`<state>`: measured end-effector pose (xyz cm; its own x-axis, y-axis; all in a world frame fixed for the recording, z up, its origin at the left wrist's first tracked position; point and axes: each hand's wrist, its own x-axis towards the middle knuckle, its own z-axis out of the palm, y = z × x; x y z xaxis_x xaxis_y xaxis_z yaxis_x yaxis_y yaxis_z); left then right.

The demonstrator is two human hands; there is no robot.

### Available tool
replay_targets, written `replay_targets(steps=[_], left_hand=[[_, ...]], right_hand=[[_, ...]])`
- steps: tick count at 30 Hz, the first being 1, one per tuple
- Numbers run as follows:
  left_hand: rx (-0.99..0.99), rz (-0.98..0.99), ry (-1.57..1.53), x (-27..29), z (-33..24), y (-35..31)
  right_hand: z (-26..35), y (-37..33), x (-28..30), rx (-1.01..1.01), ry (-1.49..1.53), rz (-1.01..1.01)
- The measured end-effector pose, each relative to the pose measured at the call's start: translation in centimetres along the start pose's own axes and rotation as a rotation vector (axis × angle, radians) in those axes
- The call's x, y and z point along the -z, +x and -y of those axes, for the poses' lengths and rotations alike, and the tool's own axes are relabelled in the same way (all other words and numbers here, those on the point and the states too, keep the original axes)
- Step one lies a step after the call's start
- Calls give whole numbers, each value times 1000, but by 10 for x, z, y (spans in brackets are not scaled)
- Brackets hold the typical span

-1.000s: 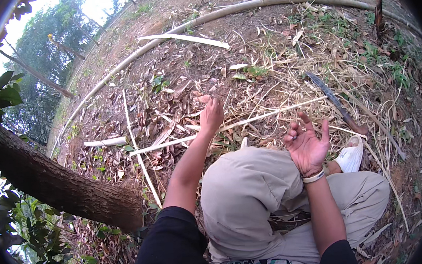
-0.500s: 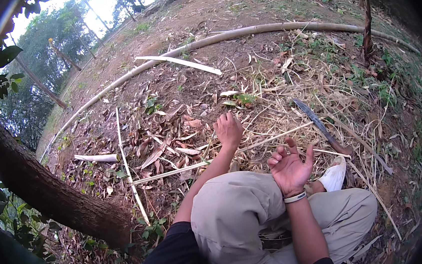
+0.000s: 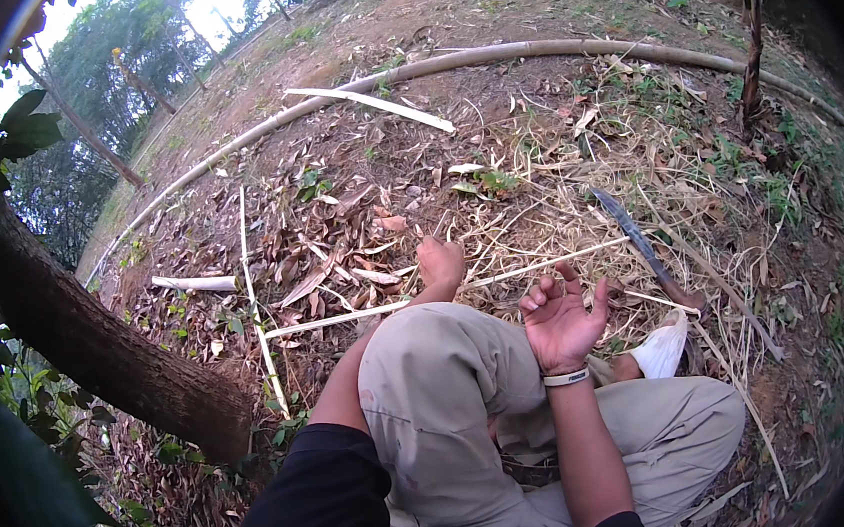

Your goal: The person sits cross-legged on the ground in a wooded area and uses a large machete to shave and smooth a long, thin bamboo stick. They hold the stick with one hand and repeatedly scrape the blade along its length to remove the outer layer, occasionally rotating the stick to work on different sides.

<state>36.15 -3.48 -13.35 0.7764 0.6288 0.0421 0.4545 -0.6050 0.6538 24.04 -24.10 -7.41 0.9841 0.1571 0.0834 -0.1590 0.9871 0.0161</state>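
My left hand [image 3: 440,264] is low over the leaf litter, back of the hand up, fingers curled in. Whatever its fingers hold, if anything, is hidden. A long pale bamboo strip [image 3: 533,267] lies across the ground and passes behind my left wrist. My right hand [image 3: 563,323] is turned palm up above my legs, its fingers loosely bent and apart, with nothing in it. To the right of it lies a machete [image 3: 641,246], dark blade pointing away and brown handle nearer me.
Beyond my hands a long bamboo pole [image 3: 524,51] curves across the slope, with a flat pale strip [image 3: 373,100] before it. Another thin strip [image 3: 252,298] and a short pale piece [image 3: 195,283] lie left. A leaning tree trunk [image 3: 99,362] stands at the left.
My left hand has come a little nearer me and left, and its fingers look more curled. My right hand has shifted slightly left, still palm up. The whole view has moved a little.
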Motion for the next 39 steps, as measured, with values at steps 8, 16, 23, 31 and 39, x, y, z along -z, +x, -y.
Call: replay_targets(steps=[8,16,23,31,39], left_hand=[[-412,-144,565,12,88,5],[-387,-46,968,86,131,-1],[-298,-157,781,252,-32,105],[-813,686,658,131,-65,103],[-834,1080,443,54,63,71]], right_hand=[[-8,3,2,22,3,-55],[-22,1,11,30,-41,-36],[-23,-1,37,-55,-122,-253],[135,82,28,295,-1440,-336],[267,67,55,-8,-2854,-369]])
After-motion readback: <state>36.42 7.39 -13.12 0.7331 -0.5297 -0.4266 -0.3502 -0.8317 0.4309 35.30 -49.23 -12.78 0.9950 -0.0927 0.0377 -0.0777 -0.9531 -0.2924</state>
